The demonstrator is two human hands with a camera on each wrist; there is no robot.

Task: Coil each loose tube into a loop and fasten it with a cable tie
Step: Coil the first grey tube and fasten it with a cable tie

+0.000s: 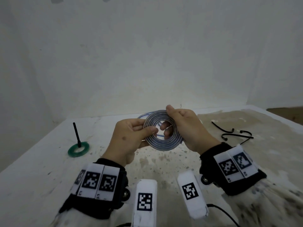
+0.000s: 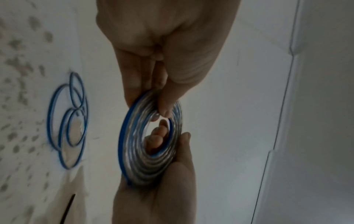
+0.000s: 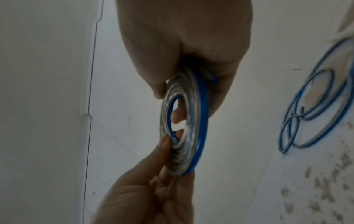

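A tightly wound coil of clear, blue-edged tube [image 1: 161, 130] sits upright between my 2 hands, raised above the tabletop [image 1: 41, 169] at the middle of the scene. My left hand [image 1: 129, 138] pinches the coil's left rim, thumb on the near face and fingers behind it; my right hand [image 1: 186, 128] grips the right rim, thumb over the top edge and fingers curled round the back, 2 fingertips showing through the centre hole. No cable tie is on this coil. Behind it, a second blue tube [image 2: 67, 121] lies flat on the tabletop in several loose, overlapping loops, unfastened. To the right, well apart from my hands, 2 black cable ties [image 1: 236, 133] lie loose on a stained patch of the surface. To the left rests a green coil [image 1: 78, 149], already bound, the black tail of its tie [image 1: 76, 134] standing straight up. Black wrist straps with white coded markers wrap both of my forearms, and a pale wall rises behind the tabletop.
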